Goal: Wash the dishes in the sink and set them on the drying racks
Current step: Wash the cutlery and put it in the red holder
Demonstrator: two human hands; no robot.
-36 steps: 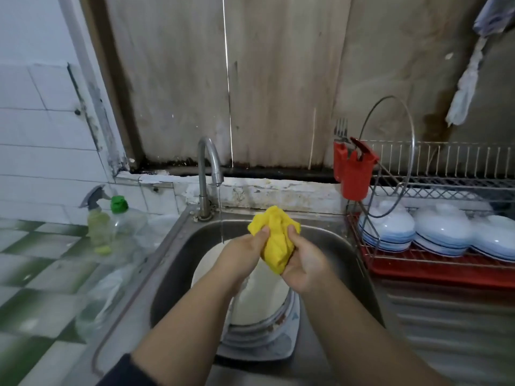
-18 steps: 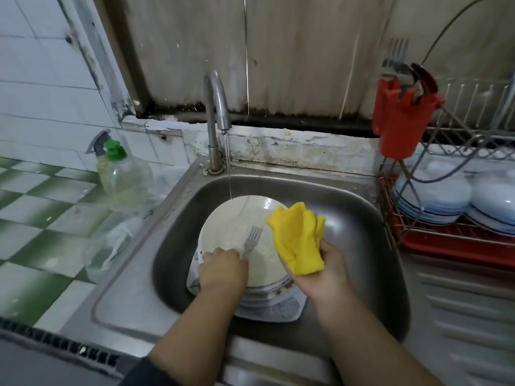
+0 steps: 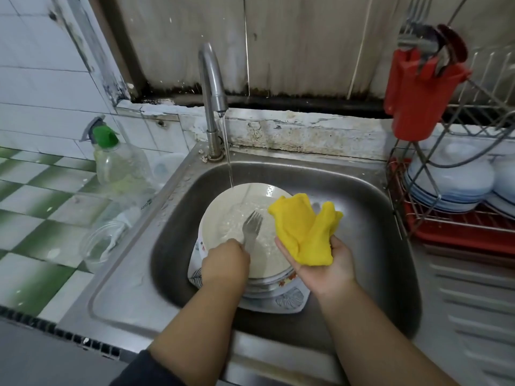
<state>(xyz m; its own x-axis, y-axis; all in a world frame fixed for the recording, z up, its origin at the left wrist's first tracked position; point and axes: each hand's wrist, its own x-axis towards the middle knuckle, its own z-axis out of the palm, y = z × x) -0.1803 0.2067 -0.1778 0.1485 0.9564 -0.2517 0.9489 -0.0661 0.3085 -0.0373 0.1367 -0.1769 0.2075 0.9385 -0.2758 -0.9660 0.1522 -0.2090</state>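
A stack of plates sits in the steel sink (image 3: 370, 218), a white round plate (image 3: 225, 213) on top with soapy water in it. My left hand (image 3: 224, 263) grips the handle of a metal fork (image 3: 252, 225) whose tines point up over the plate. My right hand (image 3: 326, 263) holds a yellow cloth (image 3: 303, 229) in its palm, just right of the fork. A thin stream of water runs from the tap (image 3: 213, 87) onto the plate's far edge.
A dish soap bottle with a green cap (image 3: 117, 162) and clear plastic containers (image 3: 100, 240) stand left of the sink. On the right, a wire drying rack (image 3: 459, 224) holds stacked bowls (image 3: 451, 179), and a red cutlery holder (image 3: 418, 93) hangs on it.
Both hands held the cloth above the sink a second ago. My left hand let go, dropped to the plates and took the fork. The right hand keeps the cloth, now lower.
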